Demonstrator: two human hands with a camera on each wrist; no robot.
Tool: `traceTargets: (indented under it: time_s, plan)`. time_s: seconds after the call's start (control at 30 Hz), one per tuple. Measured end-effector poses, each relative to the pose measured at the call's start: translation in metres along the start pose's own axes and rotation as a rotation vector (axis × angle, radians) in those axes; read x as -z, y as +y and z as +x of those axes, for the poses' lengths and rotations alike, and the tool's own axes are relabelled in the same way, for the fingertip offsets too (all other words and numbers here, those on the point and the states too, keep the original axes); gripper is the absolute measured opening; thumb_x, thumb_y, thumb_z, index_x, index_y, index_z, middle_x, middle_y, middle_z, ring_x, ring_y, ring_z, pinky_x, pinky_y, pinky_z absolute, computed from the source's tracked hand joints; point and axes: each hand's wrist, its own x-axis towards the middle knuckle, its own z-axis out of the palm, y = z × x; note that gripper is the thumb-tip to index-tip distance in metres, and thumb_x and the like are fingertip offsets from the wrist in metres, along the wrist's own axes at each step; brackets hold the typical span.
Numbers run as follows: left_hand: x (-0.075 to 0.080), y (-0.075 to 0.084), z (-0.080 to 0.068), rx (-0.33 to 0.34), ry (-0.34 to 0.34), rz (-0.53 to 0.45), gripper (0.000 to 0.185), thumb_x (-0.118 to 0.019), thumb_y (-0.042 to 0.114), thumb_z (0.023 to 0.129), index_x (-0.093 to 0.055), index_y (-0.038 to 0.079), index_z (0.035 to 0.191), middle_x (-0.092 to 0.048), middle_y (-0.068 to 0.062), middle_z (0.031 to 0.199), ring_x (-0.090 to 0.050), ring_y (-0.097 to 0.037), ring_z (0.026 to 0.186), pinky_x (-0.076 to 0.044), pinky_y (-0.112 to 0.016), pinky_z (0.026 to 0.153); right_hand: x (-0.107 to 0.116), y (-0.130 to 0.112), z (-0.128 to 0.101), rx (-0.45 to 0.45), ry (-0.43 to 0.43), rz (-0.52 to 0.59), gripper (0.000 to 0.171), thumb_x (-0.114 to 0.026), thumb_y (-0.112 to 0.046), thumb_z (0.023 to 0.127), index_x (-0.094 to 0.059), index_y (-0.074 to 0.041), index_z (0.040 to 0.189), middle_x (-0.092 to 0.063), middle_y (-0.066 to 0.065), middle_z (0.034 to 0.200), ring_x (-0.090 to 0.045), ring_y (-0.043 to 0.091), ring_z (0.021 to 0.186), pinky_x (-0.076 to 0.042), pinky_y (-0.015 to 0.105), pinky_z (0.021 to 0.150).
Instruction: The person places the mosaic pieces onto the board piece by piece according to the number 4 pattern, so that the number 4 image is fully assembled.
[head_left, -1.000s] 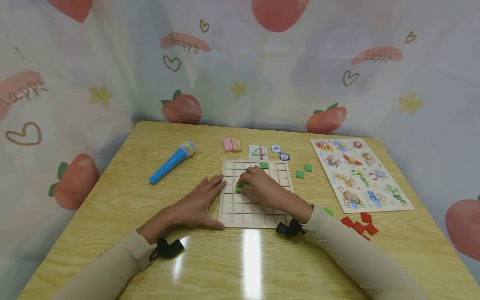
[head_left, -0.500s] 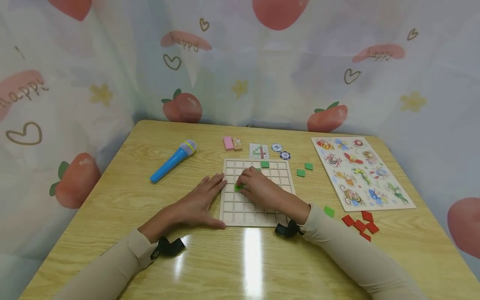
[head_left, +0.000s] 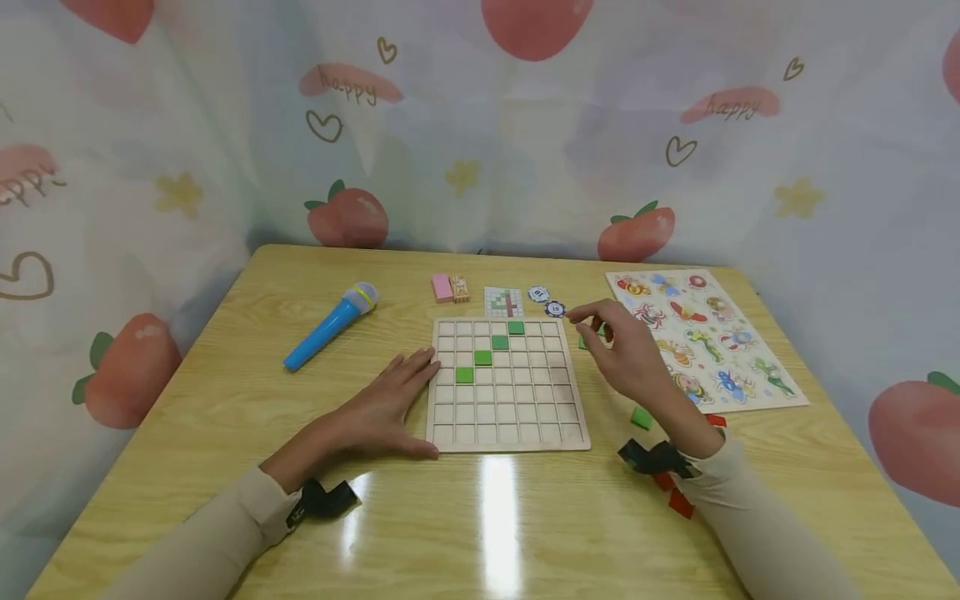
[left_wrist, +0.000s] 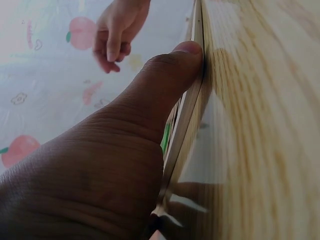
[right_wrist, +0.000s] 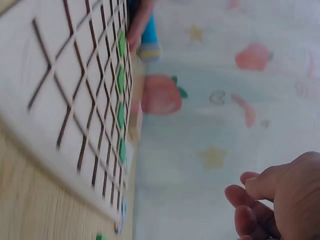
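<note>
Left hand (head_left: 390, 400) flat, fingers straight, against pale wooden grid board (head_left: 507, 417). Right hand (head_left: 626, 354) raised over green square tiles (head_left: 583, 342), fingers loosely curled, holding nothing.

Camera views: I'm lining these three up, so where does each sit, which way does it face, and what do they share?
Head: above, facing forward-down at the grid board; both sleeved arms show.
Left wrist: low on the table, looking along the left hand against the board's edge.
Right wrist: sideways, looking across the board; right hand fingers show.
Shared: board, green tiles.
</note>
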Motion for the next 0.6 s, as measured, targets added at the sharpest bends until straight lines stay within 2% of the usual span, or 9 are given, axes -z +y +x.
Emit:
traceTargets:
  time_s: [0.17,0.37,0.47,0.6]
  plan:
    - [-0.001,-0.002,0.000,-0.011,0.006,0.002,0.134,-0.085,0.074,0.073,-0.021,0.010,0.172,-0.010,-0.010,0.182,-0.010,-0.036,0.169,-0.012,-0.061,0.137,0.007,0.031,-0.006,-0.112,0.084,0.025,0.021,-0.059,-0.007,0.109,-0.072,-0.008,0.125,-0.072,0.011,0.115,-0.047,0.009,0.085,-0.036,0.022,0.071]
    - [-0.002,-0.001,0.001,-0.026,0.019,0.002,0.133,-0.086,0.073,0.074,-0.022,0.009,0.171,-0.011,-0.011,0.182,-0.011,-0.035,0.169,-0.012,-0.061,0.137,-0.009,0.060,-0.012,-0.223,0.154,0.089,0.024,-0.054,-0.010,0.110,-0.070,-0.007,0.128,-0.072,0.013,0.121,-0.051,0.012,0.087,-0.037,0.019,0.073]
    - [-0.001,-0.001,0.001,-0.024,0.016,0.003,0.133,-0.087,0.072,0.073,-0.022,0.008,0.171,-0.011,-0.012,0.182,-0.011,-0.036,0.169,-0.012,-0.060,0.137,-0.017,0.070,-0.018,-0.270,0.129,0.062,0.026,-0.052,-0.012,0.111,-0.069,-0.010,0.131,-0.069,0.012,0.123,-0.050,0.013,0.085,-0.039,0.023,0.069]
    - [-0.001,-0.002,0.000,-0.028,0.019,0.004,0.134,-0.087,0.072,0.073,-0.023,0.008,0.171,-0.012,-0.012,0.181,-0.012,-0.036,0.169,-0.012,-0.061,0.137,-0.024,0.076,-0.021,-0.328,0.028,0.010,0.027,-0.053,-0.015,0.111,-0.067,-0.011,0.134,-0.066,0.012,0.118,-0.052,0.018,0.084,-0.041,0.029,0.064]
